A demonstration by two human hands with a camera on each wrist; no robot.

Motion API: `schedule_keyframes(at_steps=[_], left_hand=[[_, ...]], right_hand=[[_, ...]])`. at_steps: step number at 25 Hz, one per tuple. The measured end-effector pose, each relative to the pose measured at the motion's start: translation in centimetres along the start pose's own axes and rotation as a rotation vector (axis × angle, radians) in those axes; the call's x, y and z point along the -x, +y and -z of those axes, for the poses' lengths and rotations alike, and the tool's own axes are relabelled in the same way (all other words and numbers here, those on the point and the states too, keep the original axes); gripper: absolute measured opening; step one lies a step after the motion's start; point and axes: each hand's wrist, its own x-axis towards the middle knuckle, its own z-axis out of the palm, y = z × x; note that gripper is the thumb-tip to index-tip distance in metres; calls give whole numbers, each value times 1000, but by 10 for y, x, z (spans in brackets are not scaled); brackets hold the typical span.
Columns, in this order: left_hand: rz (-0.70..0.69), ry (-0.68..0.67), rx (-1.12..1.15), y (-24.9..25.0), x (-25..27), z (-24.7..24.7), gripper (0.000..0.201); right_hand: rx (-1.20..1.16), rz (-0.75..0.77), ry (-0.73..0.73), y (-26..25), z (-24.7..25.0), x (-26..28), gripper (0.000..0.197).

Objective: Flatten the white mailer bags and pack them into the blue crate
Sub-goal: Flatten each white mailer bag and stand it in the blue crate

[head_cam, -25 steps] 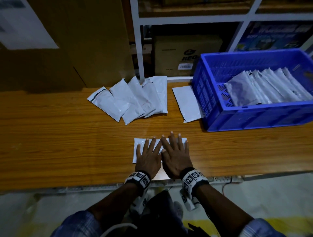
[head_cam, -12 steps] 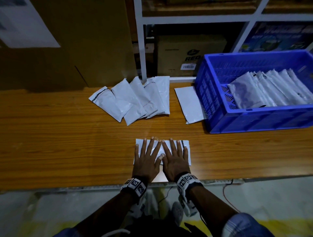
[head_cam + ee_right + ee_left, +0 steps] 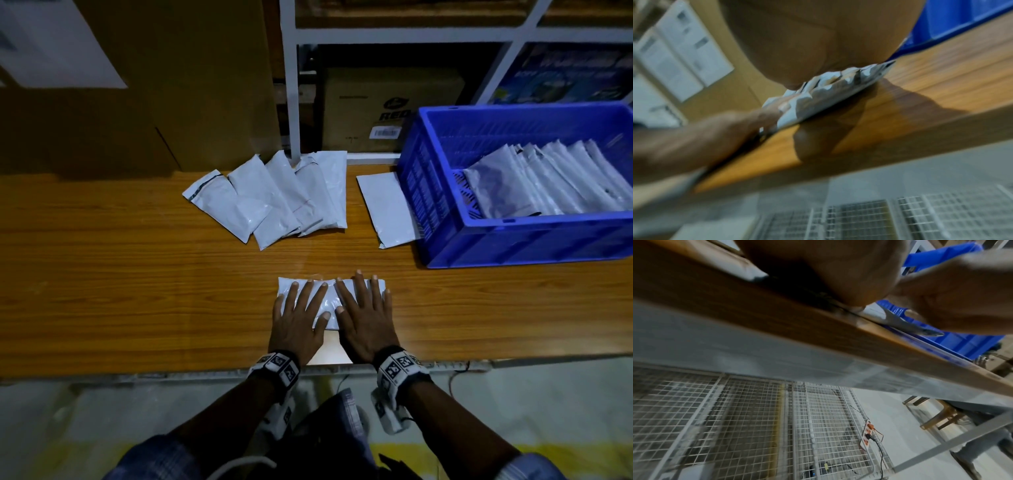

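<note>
Right now I have both hands flat on one mailer (image 3: 327, 301) low in the centre of the head frame, near the front edge of the table (image 3: 120, 291). My left hand (image 3: 298, 322) covers its left half and my right hand (image 3: 365, 318) its right half, fingers straight and spread, palms pressing down; neither hand curls round anything. The thumbs nearly meet over the middle of the bag. From the right wrist view the bag (image 3: 830, 91) looks crinkled under the palm, lying on the wood.

Above the hands, in the middle of the frame, a fan of mailers (image 3: 274, 198) lies overlapping on the table. Right of it a single mailer (image 3: 387, 205) lies flat, its right edge touching the crate (image 3: 513, 240) or tucked under it; I cannot tell which. The crate sits at the right of the frame, with a row of mailers (image 3: 548, 181) leaning inside it. Behind stand a shelf frame (image 3: 291, 85) and a cardboard box (image 3: 387, 106).
</note>
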Motion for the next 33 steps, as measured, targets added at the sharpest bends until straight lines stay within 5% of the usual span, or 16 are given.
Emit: schedule_keyframes(at_steps=[18, 24, 33], left_hand=[[-42, -14, -86, 4, -3, -3, 63], [-48, -34, -84, 2, -3, -1, 60], [-130, -146, -47, -7, -2, 8, 80]], right_hand=[[29, -7, -104, 4, -9, -6, 57], [63, -21, 15, 5, -18, 0, 56], [61, -26, -57, 7, -16, -4, 56]])
